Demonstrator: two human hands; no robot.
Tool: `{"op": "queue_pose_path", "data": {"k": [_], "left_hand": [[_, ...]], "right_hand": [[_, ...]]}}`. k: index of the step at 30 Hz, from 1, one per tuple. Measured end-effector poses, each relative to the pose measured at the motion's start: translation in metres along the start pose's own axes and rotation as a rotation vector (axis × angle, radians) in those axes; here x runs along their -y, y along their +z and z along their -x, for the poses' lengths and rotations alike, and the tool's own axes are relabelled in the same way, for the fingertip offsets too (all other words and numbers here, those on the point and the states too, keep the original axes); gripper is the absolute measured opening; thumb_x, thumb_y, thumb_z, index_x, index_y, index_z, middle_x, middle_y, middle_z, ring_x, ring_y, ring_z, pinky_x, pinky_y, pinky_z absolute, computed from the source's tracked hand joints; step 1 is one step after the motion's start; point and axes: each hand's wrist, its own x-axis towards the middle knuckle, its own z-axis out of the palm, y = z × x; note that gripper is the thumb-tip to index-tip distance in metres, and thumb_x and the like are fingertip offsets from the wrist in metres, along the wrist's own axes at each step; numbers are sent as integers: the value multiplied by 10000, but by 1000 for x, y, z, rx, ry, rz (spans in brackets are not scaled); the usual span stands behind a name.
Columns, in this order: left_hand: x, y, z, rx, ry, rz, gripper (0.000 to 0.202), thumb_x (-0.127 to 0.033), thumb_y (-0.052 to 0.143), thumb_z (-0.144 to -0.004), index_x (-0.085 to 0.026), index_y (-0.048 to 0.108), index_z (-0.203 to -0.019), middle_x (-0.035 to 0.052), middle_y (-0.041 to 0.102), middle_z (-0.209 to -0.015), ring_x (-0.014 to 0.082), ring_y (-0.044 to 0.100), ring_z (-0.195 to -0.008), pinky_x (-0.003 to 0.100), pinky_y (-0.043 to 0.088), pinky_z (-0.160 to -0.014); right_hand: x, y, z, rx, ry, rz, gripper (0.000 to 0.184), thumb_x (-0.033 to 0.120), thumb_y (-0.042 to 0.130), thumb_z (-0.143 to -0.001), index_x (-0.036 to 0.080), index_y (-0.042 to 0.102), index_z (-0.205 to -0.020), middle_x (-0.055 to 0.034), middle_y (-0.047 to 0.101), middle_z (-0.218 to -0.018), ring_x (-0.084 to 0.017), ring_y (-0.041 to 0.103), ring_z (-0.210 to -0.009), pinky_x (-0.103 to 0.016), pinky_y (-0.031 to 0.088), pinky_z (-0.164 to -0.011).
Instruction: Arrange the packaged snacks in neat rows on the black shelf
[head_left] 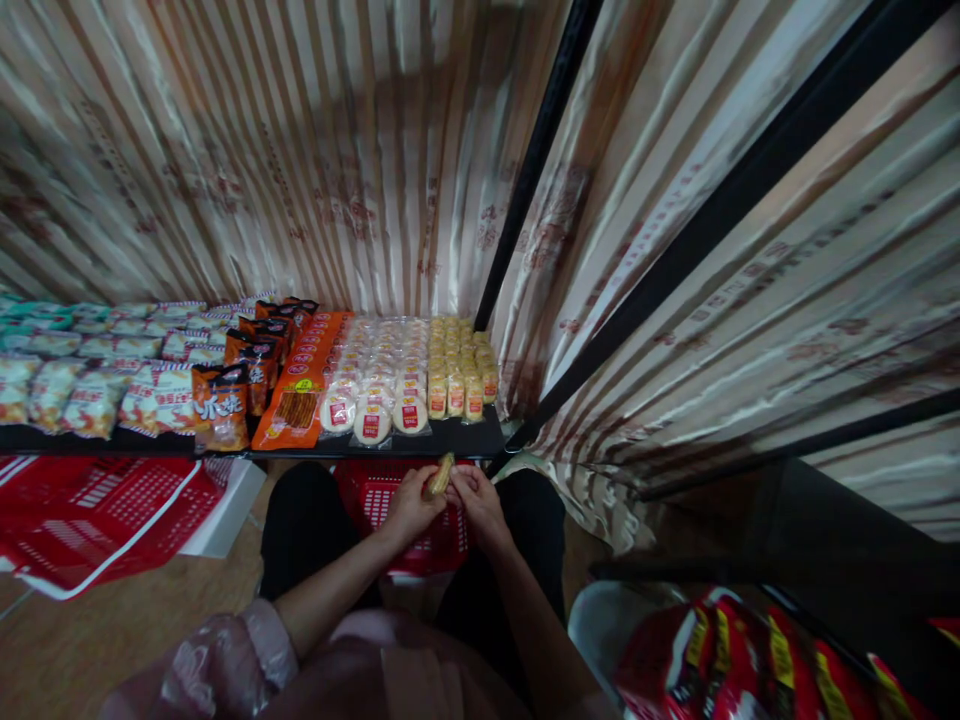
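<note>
My left hand (413,508) is closed around a small yellow snack packet (441,474), held upright above a red basket (381,492) between my knees. The fingers of my right hand (481,508) are pinched together at the packet's right side, seeming to grip its edge. Just beyond my hands, similar small yellow packets (456,385) stand in rows at the right end of a black shelf (465,437). Left of them lie round white wrapped cakes (373,418) with red labels.
Orange snack bags (294,400), dark orange-and-black bags (223,405) and white packets (94,400) line the shelf leftward. Another red basket (142,500) is at the left. Black poles (541,150) and a striped curtain (360,150) stand behind. Red packages (720,650) are lower right.
</note>
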Motion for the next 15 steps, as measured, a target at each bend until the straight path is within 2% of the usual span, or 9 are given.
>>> {"op": "queue_pose_path", "data": {"k": [6,10,15], "left_hand": [[-6,-1,7,23,135,-124,505,-226,535,-775,-213,477,-1276,75,511,-1127,189,534,-1027,292,434,-915],[-12,-4,12,21,123,-178,520,-245,516,-796,-243,449,-1313,60,481,-1141,185,538,-999,269,436,-895],[-17,-7,11,14,154,-224,514,-179,489,-803,-254,458,-1311,54,483,-1154,180,526,-1016,259,432,-901]], "right_hand": [[0,0,-2,-16,-11,7,514,580,754,-546,197,553,-822,-9,658,-743,-171,646,-681,-274,515,-628],[1,3,-4,-20,-9,11,541,587,765,-511,203,544,-823,-24,668,-765,-185,649,-685,-286,516,-624],[5,7,-4,-36,-12,-38,526,557,782,-505,198,544,-806,-22,663,-754,-181,647,-696,-280,518,-631]]}}
